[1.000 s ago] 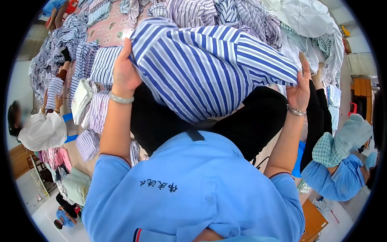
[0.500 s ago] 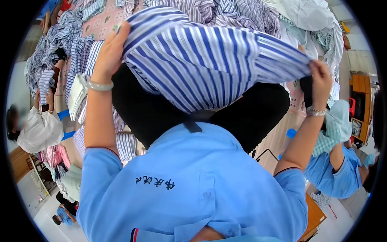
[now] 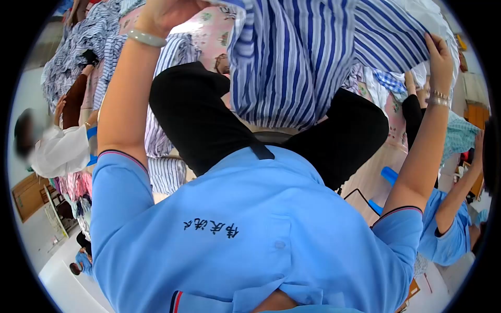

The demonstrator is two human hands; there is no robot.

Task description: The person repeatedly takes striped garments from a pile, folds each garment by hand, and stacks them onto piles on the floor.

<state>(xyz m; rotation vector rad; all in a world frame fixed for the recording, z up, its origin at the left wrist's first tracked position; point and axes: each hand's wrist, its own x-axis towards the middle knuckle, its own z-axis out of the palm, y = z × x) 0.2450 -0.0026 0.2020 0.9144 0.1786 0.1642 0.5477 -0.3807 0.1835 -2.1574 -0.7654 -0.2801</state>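
Observation:
A blue-and-white striped shirt [image 3: 297, 62] hangs spread above my lap, its upper edge cut off by the top of the view. My left hand [image 3: 169, 14], with a pale bangle at the wrist, is closed at the shirt's upper left edge; its fingertips are partly out of view. Out to the right, my right hand [image 3: 440, 57] pinches the end of a sleeve-like part and pulls it taut. Below the cloth are my black-trousered knees [image 3: 182, 104].
Striped clothes lie heaped [image 3: 83, 41] at the left on a pink patterned cloth [image 3: 206, 39]. Folded striped pieces [image 3: 166, 175] lie by my left knee. A person in white [image 3: 62, 151] sits left; another in blue [image 3: 449, 229] holds green checked cloth [image 3: 462, 138] at right.
Both hands have moved: the left up and slightly right, the right outward and up. The shirt has risen and now hangs lower in folds at its middle. The co-worker at right has raised an arm.

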